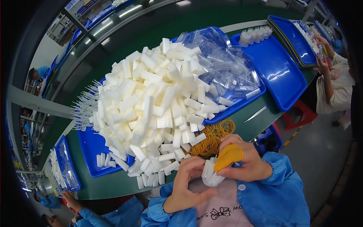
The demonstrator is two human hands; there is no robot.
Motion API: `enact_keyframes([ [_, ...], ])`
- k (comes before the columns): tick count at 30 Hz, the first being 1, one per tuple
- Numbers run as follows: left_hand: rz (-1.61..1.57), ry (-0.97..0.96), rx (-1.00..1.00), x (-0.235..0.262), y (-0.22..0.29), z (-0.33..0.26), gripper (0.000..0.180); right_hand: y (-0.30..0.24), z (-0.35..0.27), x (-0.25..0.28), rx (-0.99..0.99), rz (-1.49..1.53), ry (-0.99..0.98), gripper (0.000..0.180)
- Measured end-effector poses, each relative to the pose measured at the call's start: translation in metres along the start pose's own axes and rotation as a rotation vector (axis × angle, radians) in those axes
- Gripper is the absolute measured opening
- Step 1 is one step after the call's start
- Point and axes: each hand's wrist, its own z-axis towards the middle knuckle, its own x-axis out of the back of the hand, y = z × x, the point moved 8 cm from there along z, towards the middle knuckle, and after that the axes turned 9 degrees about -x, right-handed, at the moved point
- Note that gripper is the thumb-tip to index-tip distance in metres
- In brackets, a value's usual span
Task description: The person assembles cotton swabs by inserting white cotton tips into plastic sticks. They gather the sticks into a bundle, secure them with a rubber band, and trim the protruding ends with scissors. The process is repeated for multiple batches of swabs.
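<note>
A small bundle of whitish tube-like pieces [210,174] is held in front of my chest, between my two hands. My left hand [186,187] curls around its left side, with the fingertips against it and the thumb below. From the right, my right hand [245,162] grips it; yellow covers [229,156] sit on some of its fingers. Just beyond the hands lies a heap of thin yellow-brown rubber bands [214,137]. A large pile of white foam pieces [151,94] rises behind, with some loose pieces at the table's near edge.
Clear plastic tubes [227,64] fill a blue tray behind the pile. Another blue tray [280,72] at right carries bundled tubes [256,36]. White thin-stemmed parts [85,108] stand at left. Metal tweezers [256,113] lie on the green table. Co-workers sit on both sides.
</note>
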Motion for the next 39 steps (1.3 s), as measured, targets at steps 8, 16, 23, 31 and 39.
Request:
enact_keyframes([
  [8, -0.138, 0.288, -0.034, 0.026, -0.004, -0.005, 0.070, 0.015, 0.038, 0.092, 0.019, -0.702, 0.450, 0.014],
  [16, -0.197, 0.311, -0.106, 0.026, 0.006, -0.002, 0.062, 0.072, 0.071, 0.084, -0.137, -1.376, 0.092, 0.015],
  [23, 0.004, 0.282, -0.141, 0.027, 0.009, -0.001, 0.054, 0.031, 0.052, 0.096, -0.118, -0.482, 0.289, 0.017],
  [31, 0.307, 0.208, -0.244, 0.019, 0.022, -0.001, 0.046, -0.055, 0.042, 0.028, 0.177, -0.565, -0.176, 0.030],
  [39, 0.265, 0.167, -0.192, 0.020, 0.023, 0.000, 0.047, -0.045, 0.045, -0.010, 0.156, -0.692, -0.505, 0.030],
])
